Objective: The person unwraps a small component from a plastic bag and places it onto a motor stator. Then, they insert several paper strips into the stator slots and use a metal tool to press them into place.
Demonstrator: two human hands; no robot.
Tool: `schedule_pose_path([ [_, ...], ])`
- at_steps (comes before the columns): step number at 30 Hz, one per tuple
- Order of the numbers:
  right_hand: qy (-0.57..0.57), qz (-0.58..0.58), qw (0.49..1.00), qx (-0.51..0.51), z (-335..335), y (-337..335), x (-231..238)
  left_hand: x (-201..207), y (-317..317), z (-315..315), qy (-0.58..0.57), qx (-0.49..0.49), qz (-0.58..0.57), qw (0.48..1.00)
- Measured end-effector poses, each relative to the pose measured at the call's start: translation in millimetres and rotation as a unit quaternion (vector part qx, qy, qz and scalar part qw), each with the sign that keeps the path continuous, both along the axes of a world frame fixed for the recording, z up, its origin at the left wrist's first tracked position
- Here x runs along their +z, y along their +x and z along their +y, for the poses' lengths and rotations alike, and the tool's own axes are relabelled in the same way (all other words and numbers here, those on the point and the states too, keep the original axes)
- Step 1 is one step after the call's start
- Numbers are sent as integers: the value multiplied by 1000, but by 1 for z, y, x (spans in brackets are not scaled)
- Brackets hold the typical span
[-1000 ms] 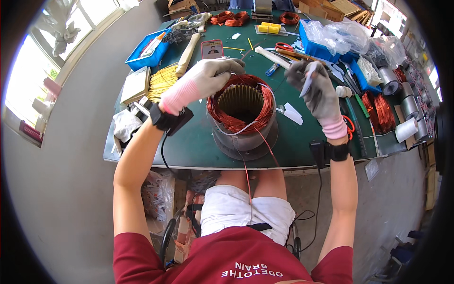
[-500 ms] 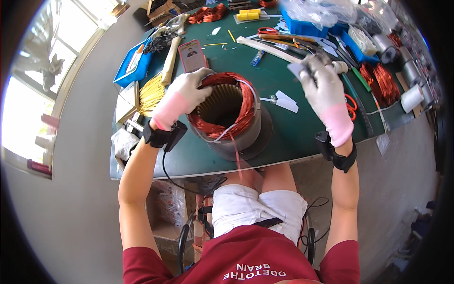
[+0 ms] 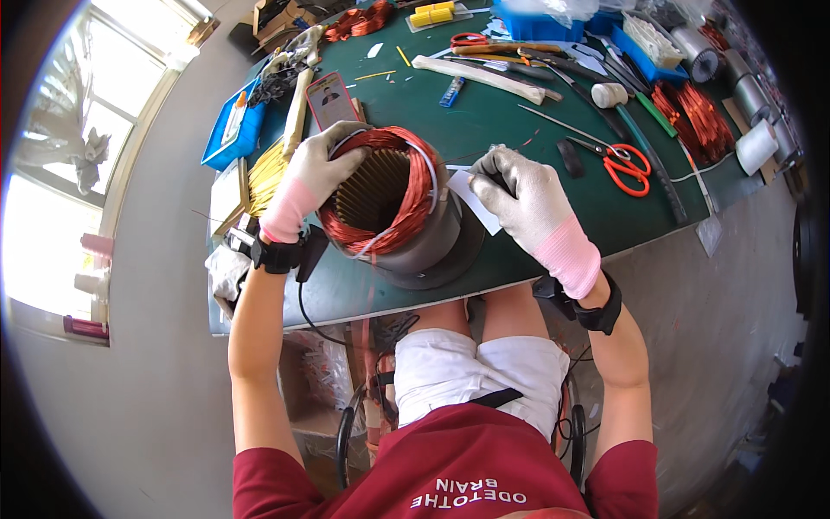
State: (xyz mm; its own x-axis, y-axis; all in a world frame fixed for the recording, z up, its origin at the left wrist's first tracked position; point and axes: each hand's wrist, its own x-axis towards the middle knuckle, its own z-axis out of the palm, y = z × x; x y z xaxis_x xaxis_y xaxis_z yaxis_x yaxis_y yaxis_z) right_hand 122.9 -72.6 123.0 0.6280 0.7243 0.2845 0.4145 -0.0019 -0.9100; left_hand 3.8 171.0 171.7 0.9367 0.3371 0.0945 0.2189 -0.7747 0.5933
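Note:
A motor stator (image 3: 419, 259) with a grey housing stands tilted near the table's front edge. A thick ring of red copper winding (image 3: 406, 221), bound with white cord, tops it, and ribbed slots line its inside. Around the left side of that ring my left hand (image 3: 313, 177) is closed, with the thumb over the inner rim. My right hand (image 3: 529, 203) pinches a small white slip of sheet (image 3: 474, 204) just right of the stator. Both hands wear white gloves with pink cuffs. The slip's upper end is partly hidden by my fingers.
Red-handled scissors (image 3: 624, 169) and a black piece (image 3: 570, 159) lie to the right. Farther back are a wooden stick (image 3: 484, 80), a blue box (image 3: 540, 26) and copper coils (image 3: 696, 121). A phone (image 3: 332, 99), yellow strips (image 3: 272, 177) and a blue tray (image 3: 232, 130) stand left.
My right hand has come left and nearer, from above the tools to beside the stator, with a slip in its fingers. The scissors now show fully. My left hand stays on the winding.

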Motion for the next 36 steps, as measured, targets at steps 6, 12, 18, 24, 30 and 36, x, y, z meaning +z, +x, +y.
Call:
schedule_pose_path([
  [6, -72, -139, 985, 71, 36, 20, 20, 1, -21, -23, 115, 100, -7, 988],
  [12, -89, -270, 948, 140, 67, 46, 39, 30, -17, -13, 272, 88, -74, 955],
  [18, -82, -260, 957, 105, 69, 31, 35, -1, 9, 17, -64, -66, -67, 994],
  [24, -19, -268, 959, 93, 85, 40, 26, -15, 13, 17, -260, -117, -86, 955],
  [30, -50, -241, 964, 98, 78, 35, 28, -21, 7, 16, -251, -106, -104, 956],
  [36, -4, -259, 962, 89, 82, 38, 20, -26, 15, 12, -233, -83, -120, 961],
])
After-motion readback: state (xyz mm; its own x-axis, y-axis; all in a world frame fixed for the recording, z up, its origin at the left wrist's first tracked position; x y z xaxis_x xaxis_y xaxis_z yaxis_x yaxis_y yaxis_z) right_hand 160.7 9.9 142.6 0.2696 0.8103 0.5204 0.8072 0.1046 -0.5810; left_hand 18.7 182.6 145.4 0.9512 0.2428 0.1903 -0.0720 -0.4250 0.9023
